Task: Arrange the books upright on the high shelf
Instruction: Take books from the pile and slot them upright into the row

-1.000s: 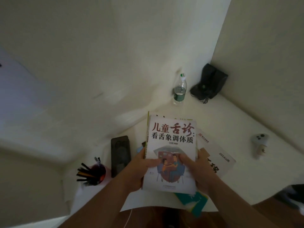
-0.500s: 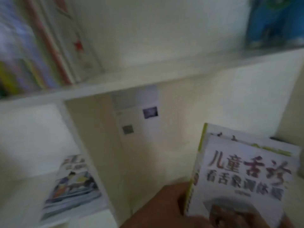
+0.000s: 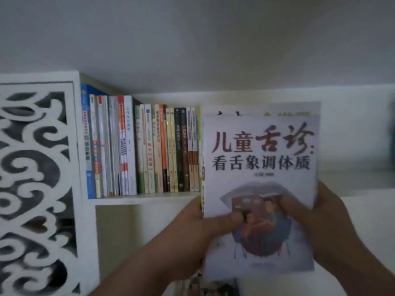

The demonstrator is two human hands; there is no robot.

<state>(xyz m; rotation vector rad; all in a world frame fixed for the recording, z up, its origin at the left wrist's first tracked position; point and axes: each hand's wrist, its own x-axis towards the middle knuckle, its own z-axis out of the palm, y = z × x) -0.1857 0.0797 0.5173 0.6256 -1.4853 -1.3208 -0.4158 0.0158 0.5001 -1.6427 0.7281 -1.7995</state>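
While both hands carry the load: the white-covered book (image 3: 259, 167) faces the camera, with at least one more book (image 3: 265, 110) stacked behind it, only its top edge showing.
Left hand: the left hand (image 3: 201, 227) grips the stack's left edge, thumb (image 3: 233, 217) pressed on the cover picture, the other fingers hidden behind.
Right hand: the right hand (image 3: 327, 214) grips the right edge, thumb on the cover, the remaining fingers out of sight behind the books.
Where the stack is: raised in front of the high shelf (image 3: 145, 198), just right of the row of upright books (image 3: 141, 150), its lower half below the shelf board.
Landmark row: the spines stand close-packed from the carved white side panel (image 3: 36, 178) rightwards, ending at the stack's left edge.
Free space: right of the row, the shelf looks open, though the stack hides most of it.
Step in hand, as I judge it: lift until the bottom edges clear the board, turn the spines outward, then slide in beside the last spine of the row.
Doing it well: keep both thumbs pinching so the hidden book cannot slip, and set the stack down snug against the row so nothing leans.
Risk: nudging the row's end books could tip them.
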